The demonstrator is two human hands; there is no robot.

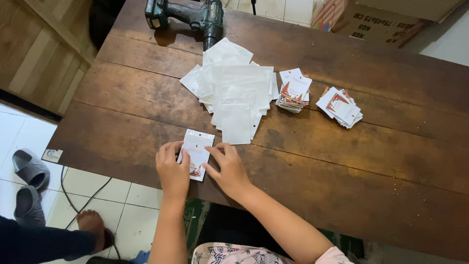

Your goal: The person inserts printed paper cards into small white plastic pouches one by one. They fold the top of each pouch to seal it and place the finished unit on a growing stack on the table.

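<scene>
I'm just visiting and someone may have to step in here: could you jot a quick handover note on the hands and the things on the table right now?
Left hand and right hand both press on one small pouch with a card inside, flat at the near table edge.
Empty clear pouches lie heaped mid-table.
Two card stacks sit to their right.
A cordless drill lies at the far edge.
No finished pile shows; many pouches and cards are left.
</scene>
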